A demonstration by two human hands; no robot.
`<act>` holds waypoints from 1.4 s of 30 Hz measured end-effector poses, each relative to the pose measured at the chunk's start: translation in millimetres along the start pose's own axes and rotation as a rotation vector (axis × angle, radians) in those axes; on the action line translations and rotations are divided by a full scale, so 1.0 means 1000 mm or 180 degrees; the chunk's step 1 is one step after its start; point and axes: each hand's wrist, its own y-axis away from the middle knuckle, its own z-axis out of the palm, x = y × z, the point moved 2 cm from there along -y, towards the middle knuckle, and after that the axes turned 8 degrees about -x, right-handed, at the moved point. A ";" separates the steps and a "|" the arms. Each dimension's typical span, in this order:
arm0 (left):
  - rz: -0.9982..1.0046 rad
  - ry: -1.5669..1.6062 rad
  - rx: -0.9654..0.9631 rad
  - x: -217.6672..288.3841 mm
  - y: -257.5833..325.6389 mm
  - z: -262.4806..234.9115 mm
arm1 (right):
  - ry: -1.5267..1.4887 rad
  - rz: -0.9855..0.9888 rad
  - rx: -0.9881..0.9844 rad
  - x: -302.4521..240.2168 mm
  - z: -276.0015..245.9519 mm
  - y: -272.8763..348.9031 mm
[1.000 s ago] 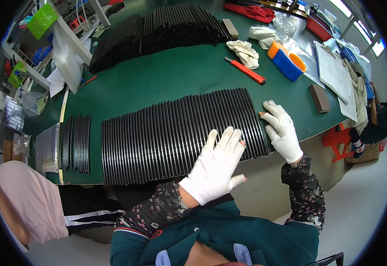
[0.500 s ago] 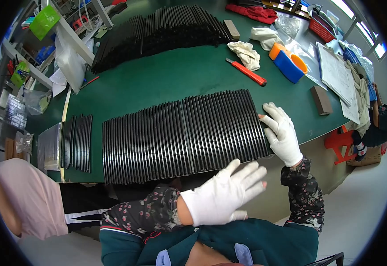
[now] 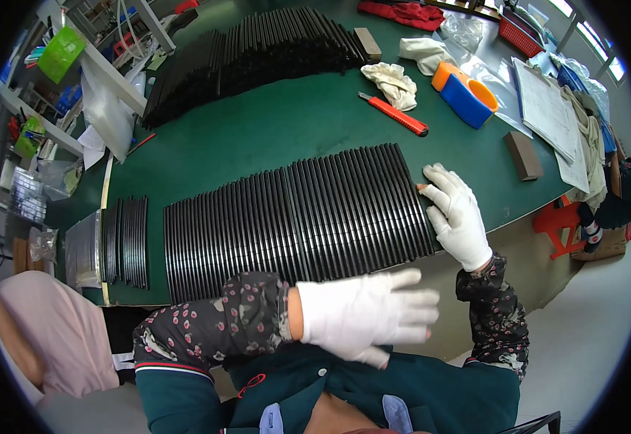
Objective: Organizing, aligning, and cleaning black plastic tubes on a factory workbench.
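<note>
A long row of slim, glossy black rods (image 3: 294,217) lies side by side in front of me, in two adjoining blocks on the green table (image 3: 236,137). My right hand (image 3: 457,217), in a white glove, rests against the right end of the row. Its fingers are stretched out and a little apart, and it grips nothing that I can see. Over the table's front edge hangs my left hand (image 3: 362,315), also gloved in white, with fingers spread and nothing in it. The left forearm hides part of the rods' near ends.
A smaller group of black rods (image 3: 135,242) lies to the left. Farther back is a big pile of similar rods (image 3: 258,54). A red utility knife (image 3: 395,116), an orange-and-blue tape-like piece (image 3: 467,98) and a brown block (image 3: 523,155) lie toward the right. Another person's pink garment (image 3: 52,325) shows at left.
My left hand has shifted slightly left, its fingers now pointing more to the right. The right hand stays at the row's end. The view has shifted slightly.
</note>
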 end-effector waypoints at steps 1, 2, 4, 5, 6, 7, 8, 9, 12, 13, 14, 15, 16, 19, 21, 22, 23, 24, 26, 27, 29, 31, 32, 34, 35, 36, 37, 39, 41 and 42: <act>0.0091 -0.0157 -0.0070 -0.007 -0.001 -0.011 | 0.0049 0.0061 0.0013 0.002 -0.002 0.002; -0.0270 -0.0539 0.0772 -0.039 0.008 -0.013 | 0.0078 0.0094 -0.0010 0.006 0.000 0.006; -0.1542 -0.1037 0.1197 -0.083 0.016 -0.041 | 0.0062 0.0111 0.0016 0.008 0.000 0.005; -0.2120 -0.1664 0.1204 -0.084 0.026 -0.031 | 0.0000 0.0054 0.0041 0.004 0.000 0.000; -0.1744 -0.1306 0.0937 -0.076 0.016 -0.021 | -0.0016 0.0104 0.0041 0.008 0.002 0.002; -0.1374 -0.0958 0.0651 -0.057 0.005 -0.011 | -0.0021 0.0197 0.0013 0.011 0.005 0.003; -0.0825 -0.0553 0.0343 -0.029 -0.006 0.000 | 0.0028 0.0149 0.0039 0.008 0.004 0.001; 0.0077 0.0132 0.0231 -0.003 -0.011 0.008 | 0.0078 0.0065 0.0072 0.005 0.002 -0.001; 0.0245 -0.0411 0.0086 0.002 -0.015 -0.009 | 0.0045 0.0007 0.0102 0.004 0.000 0.000; -0.0285 -0.0739 0.0750 -0.024 -0.010 -0.018 | 0.0008 -0.0004 0.0152 0.008 0.000 0.002; -0.0856 -0.1131 0.1138 -0.045 -0.007 -0.033 | 0.0011 0.0123 0.0152 0.013 0.003 0.004; -0.1291 -0.1420 0.1428 -0.068 0.004 -0.024 | 0.0021 0.0064 0.0171 0.008 0.002 0.001; -0.1308 -0.1199 0.1066 -0.067 -0.001 -0.016 | 0.0021 0.0086 0.0130 0.010 0.004 0.003; -0.0112 -0.0459 0.0254 -0.012 -0.016 0.025 | 0.0016 0.0108 0.0116 0.011 0.005 0.002; 0.0336 -0.0230 0.0285 0.009 -0.005 0.107 | -0.0039 -0.0019 0.0143 0.000 0.002 -0.007; 0.0246 -0.0580 -0.0025 0.015 -0.012 0.060 | -0.0002 0.0068 0.0137 0.003 0.002 -0.003; 0.0149 -0.0937 -0.0333 0.009 -0.019 0.005 | 0.0034 0.0145 0.0133 0.007 0.003 0.000; -0.0183 -0.0928 0.0246 -0.010 -0.017 -0.012 | 0.0026 0.0109 0.0135 0.008 0.001 0.001; -0.0806 -0.0954 0.1027 -0.040 -0.011 -0.012 | -0.0007 -0.0036 0.0207 0.012 0.000 0.005; -0.1203 -0.0971 0.1062 -0.046 -0.007 -0.004 | -0.0057 -0.0094 0.0202 0.010 0.002 0.000; -0.0507 -0.0570 0.0359 -0.015 -0.013 0.024 | -0.0110 -0.0077 0.0239 0.012 0.006 0.001; 0.0628 0.0007 0.0420 0.021 -0.007 0.039 | -0.0024 0.0039 0.0142 0.008 0.003 0.004; 0.0469 -0.0156 0.0493 0.018 0.001 0.030 | -0.0042 0.0030 0.0150 0.008 0.002 0.001; -0.0319 -0.0636 0.0713 0.003 0.025 -0.013 | -0.0033 0.0064 0.0162 0.010 0.001 0.007; -0.0978 -0.1011 0.0945 -0.017 0.044 -0.025 | -0.0069 0.0001 0.0147 0.009 0.004 0.007; -0.1575 -0.1402 0.1259 -0.037 0.064 -0.025 | -0.0018 0.0098 0.0120 0.010 0.003 0.008; -0.2309 -0.1424 0.1338 -0.047 0.079 -0.020 | 0.0016 0.0166 0.0115 0.010 0.003 0.006; -0.2592 -0.1212 0.1029 -0.041 0.078 0.009 | -0.0030 0.0184 0.0034 0.011 0.002 0.005; -0.1749 -0.0471 0.0446 0.000 0.056 0.017 | -0.0014 0.0278 -0.0046 0.012 0.004 0.005; -0.0961 -0.0097 0.0328 0.019 0.049 0.034 | -0.0053 0.0231 -0.0003 0.010 0.004 0.003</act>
